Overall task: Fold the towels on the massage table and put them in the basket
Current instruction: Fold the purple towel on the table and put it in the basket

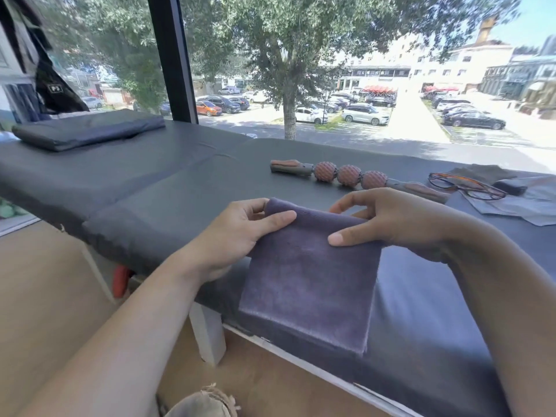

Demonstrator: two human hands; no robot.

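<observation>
Pinching the folded purple towel at its far corners, left hand and right hand hold it on the massage table.

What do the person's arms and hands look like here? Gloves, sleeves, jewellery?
Both arms are bare to the edge of the picture: no sleeves show. The left hand and right hand wear no gloves, and no rings, watch or bracelets can be seen. The nails that show are short and unpainted.
</observation>
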